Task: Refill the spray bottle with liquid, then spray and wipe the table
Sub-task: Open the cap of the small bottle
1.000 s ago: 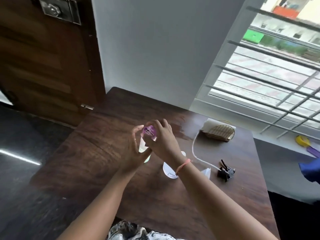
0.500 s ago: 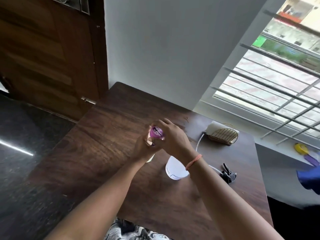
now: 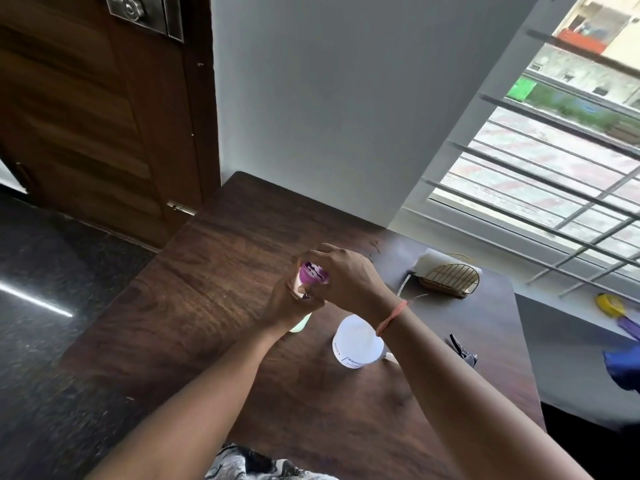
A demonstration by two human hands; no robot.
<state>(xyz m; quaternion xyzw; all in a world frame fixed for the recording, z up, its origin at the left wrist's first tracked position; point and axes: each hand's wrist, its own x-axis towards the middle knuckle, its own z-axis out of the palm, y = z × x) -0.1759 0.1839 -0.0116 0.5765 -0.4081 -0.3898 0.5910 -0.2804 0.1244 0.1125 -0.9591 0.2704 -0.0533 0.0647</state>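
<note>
Dark wood grain fills the table (image 3: 194, 306) under us, with a wooden door (image 3: 86, 116) standing past its far left corner.

Going from the left, our left hand (image 3: 289, 303) wraps a small pale refill bottle (image 3: 300, 322) held above the table. Its fingers curl tight around the bottle's upper part, so only the greenish-white lower end shows below the palm. The purple cap (image 3: 313, 273) sits at the top of that bottle, just above the left fingers.

Our right hand (image 3: 349, 278) comes over from the other side. Its fingers bend around the cap, with the thumb low near the neck; the cap shows between the two hands, its left face uncovered. We cannot tell whether the cap is loose or seated. An orange thread (image 3: 391, 317) rings the right wrist.

Below that wrist the white spray bottle (image 3: 356, 344) stands on the table, apart from both hands, its top hidden by our forearm. Its black spray head (image 3: 464, 351) lies on the table further right, with a thin tube (image 3: 403, 285) showing near the wrist.

Near the far right edge sits a gold wire holder (image 3: 450, 280) with a white roll (image 3: 433, 263) behind it. A barred window (image 3: 554, 161) fills the right side.
</note>
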